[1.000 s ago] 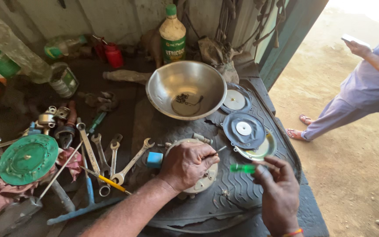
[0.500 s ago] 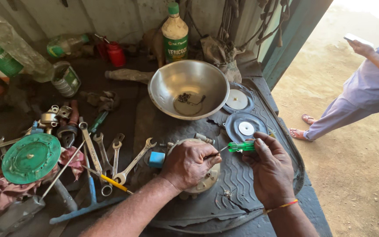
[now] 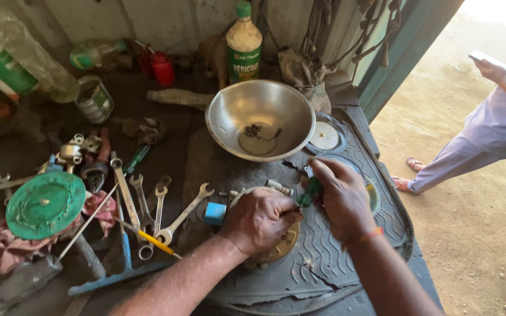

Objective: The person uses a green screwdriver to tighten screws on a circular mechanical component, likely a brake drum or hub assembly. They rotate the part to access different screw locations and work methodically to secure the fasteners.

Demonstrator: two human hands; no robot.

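Note:
My left hand (image 3: 259, 219) presses down on a round brass-coloured metal part (image 3: 276, 250) that lies on a grey ribbed rubber mat (image 3: 323, 275). My right hand (image 3: 341, 196) grips a green-handled screwdriver (image 3: 307, 193), its tip pointing down-left toward the part under my left fingers. A short metal stub (image 3: 279, 187) sticks out just above my left hand. A small blue block (image 3: 214, 213) sits at the left edge of the part.
A steel bowl (image 3: 229, 114) with dark bits stands behind my hands, round discs (image 3: 325, 136) beside it. Several wrenches (image 3: 147, 205), a green disc (image 3: 45, 203), bottles (image 3: 244, 44) and cans crowd the left and back. A person (image 3: 487, 134) stands on the dirt at right.
My right hand has brought the green screwdriver from the mat's right side leftward to the part under my left hand, covering the dark disc. My left hand has stayed on the part.

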